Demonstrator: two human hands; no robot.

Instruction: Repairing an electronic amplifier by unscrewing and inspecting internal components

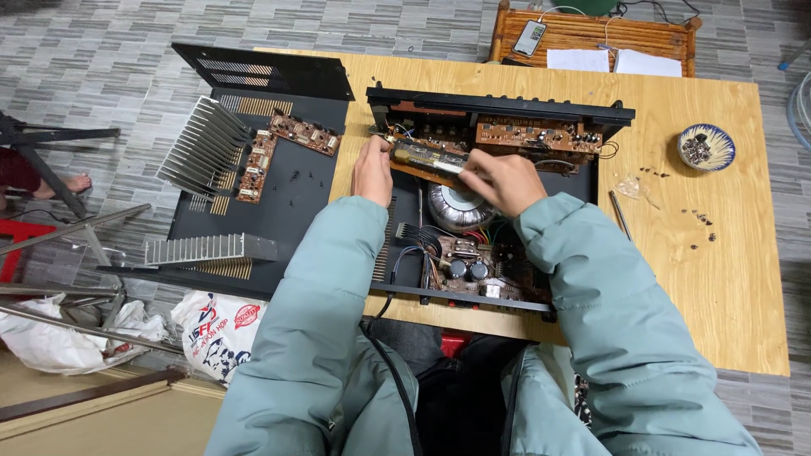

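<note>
An opened amplifier chassis (pixel 591 181) lies on a wooden table (pixel 718 279). Inside it I see brown circuit boards, a round toroidal transformer (pixel 456 207) and black capacitors. My left hand (pixel 372 171) and my right hand (pixel 503 180) both grip a long narrow display board (pixel 427 157), holding it tilted above the chassis near its front panel. Wires run from the board's left end into the chassis. Both arms wear pale green padded sleeves.
The black cover (pixel 279 203) lies to the left, carrying finned heatsinks (pixel 203 143) and removed circuit boards (pixel 302 133). A small bowl of screws (pixel 705 146) and a screwdriver (pixel 620 215) sit to the right. A wooden bench with a phone (pixel 530 37) stands behind the table.
</note>
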